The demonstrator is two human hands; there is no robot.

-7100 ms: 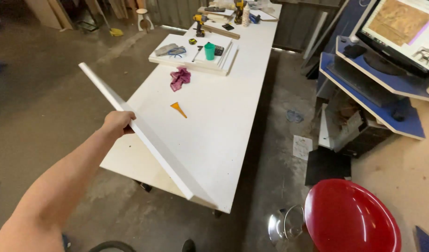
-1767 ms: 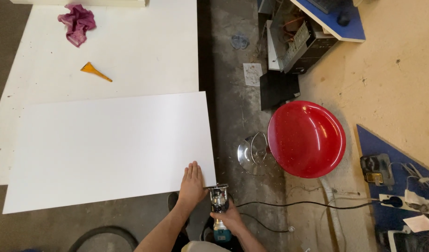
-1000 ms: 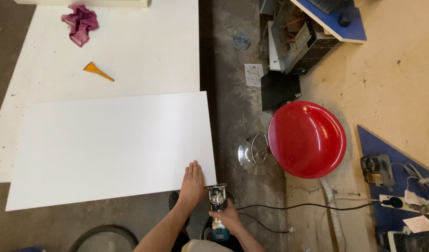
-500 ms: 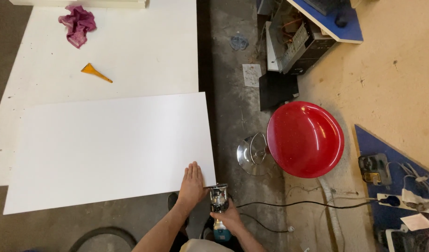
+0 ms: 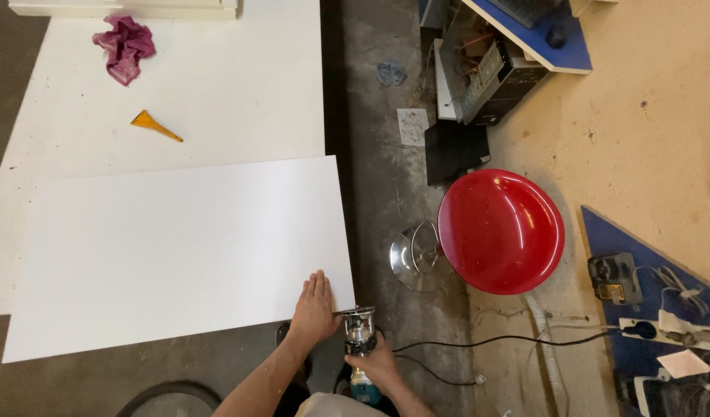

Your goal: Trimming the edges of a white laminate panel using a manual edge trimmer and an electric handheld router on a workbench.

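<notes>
A large white panel (image 5: 177,255) lies flat on the white worktable (image 5: 216,93), with its near edge overhanging. My left hand (image 5: 315,305) rests flat, fingers together, on the panel's near right corner. Just to the right, my right hand (image 5: 374,363) grips a small corded trim router (image 5: 360,336) with a metal base and teal body. The router's base sits at the panel's corner edge. Its black cable (image 5: 486,340) runs right across the floor.
A red round stool (image 5: 500,230) with a chrome base (image 5: 415,256) stands right of the table. An orange scraper (image 5: 154,125) and a magenta rag (image 5: 125,46) lie on the table. A blue shelf with an open computer case (image 5: 486,69) stands at the back.
Seven seconds ago my left hand carried the panel tilted above the table; since then it lies flat. Over the last two seconds both hands and the router have barely moved.
</notes>
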